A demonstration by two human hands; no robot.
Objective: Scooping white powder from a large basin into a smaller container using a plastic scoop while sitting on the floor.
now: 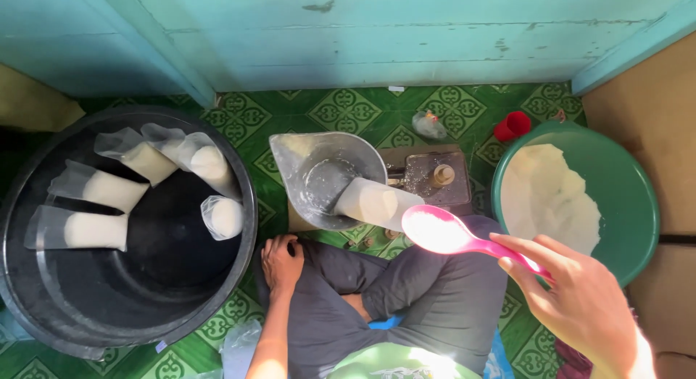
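Right hand [580,299] grips pink scoop [442,232]; left hand [281,261] flat on knee [326,266]

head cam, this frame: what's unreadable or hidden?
- Scale, head view: its platform is hidden under the metal scoop and the bag lying in it.
- Pink spoon: its load is washed out by sun glare.
- Right hand: cut off at the bottom edge.
- Small object by the wall: too small to identify.
- Black tub: near rim cut off by the left and bottom edges.

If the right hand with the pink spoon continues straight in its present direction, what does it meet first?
Probably the filled plastic bag lying in the metal scale pan; the pink spoon in the right hand points there, though height is unclear.
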